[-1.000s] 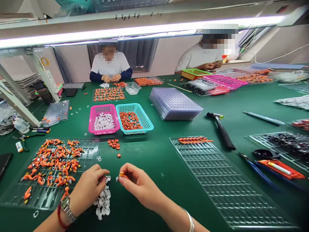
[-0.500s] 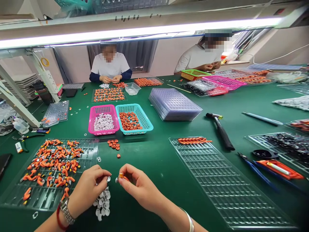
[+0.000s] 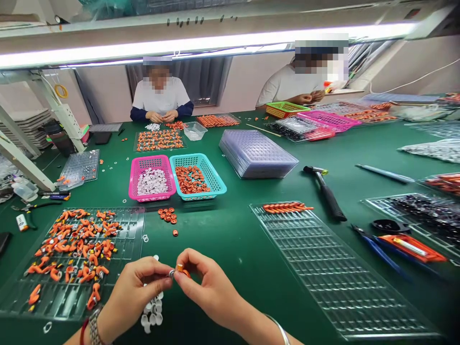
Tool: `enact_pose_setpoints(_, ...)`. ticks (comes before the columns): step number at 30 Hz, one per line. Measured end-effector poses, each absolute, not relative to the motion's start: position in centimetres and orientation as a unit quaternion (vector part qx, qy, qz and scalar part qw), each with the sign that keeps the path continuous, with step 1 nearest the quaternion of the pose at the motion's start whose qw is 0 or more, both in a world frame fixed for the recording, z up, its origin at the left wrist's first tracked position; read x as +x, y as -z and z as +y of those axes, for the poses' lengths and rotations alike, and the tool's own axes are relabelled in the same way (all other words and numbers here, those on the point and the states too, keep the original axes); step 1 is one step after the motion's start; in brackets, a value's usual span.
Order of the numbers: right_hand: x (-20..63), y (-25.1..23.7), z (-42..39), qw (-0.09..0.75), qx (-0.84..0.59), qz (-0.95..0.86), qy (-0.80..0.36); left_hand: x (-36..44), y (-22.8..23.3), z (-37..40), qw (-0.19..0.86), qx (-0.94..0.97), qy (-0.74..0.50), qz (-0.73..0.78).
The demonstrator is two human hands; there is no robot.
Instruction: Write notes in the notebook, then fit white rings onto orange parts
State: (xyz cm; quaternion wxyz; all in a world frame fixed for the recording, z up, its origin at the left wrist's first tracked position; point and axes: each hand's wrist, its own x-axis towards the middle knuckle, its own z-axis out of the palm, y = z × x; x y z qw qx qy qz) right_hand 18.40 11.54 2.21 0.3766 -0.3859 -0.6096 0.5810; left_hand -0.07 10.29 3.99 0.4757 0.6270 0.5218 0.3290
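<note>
No writing is readable on the green table [image 3: 230,239]. Bare cloth lies open between the clear grid tray [image 3: 341,282] and the tray of orange parts [image 3: 77,254]. Near the table's front edge, the left hand [image 3: 134,292] and right hand [image 3: 208,287] meet, both pinching a small orange piece [image 3: 179,270] above white caps [image 3: 153,314].

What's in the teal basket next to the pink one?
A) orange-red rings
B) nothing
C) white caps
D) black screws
A: the teal basket holds a heap of small orange-red rings, while the pink basket beside it holds the whitish pieces.
</note>
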Motion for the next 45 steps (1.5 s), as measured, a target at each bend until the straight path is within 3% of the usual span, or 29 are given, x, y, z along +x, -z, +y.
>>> enact_pose_setpoints(6, 18.4, -2.8, 11.5, 0.367, -0.386, -0.604, -0.593, -0.1, -3.7, 10.1, 0.507, 0.581, -0.36, 0.525)
enact_pose_setpoints(22, 18.1, -2.5, 11.5, 0.354, -0.39, -0.614, -0.587, 0.0, -3.5, 10.0, 0.432, 0.628, -0.387, 0.52)
enact_pose_setpoints(45, 17.3, -1.5, 11.2, 0.399, -0.374, -0.601, -0.583, 0.4, -3.4, 8.9, 0.401, 0.613, -0.495, 0.468)
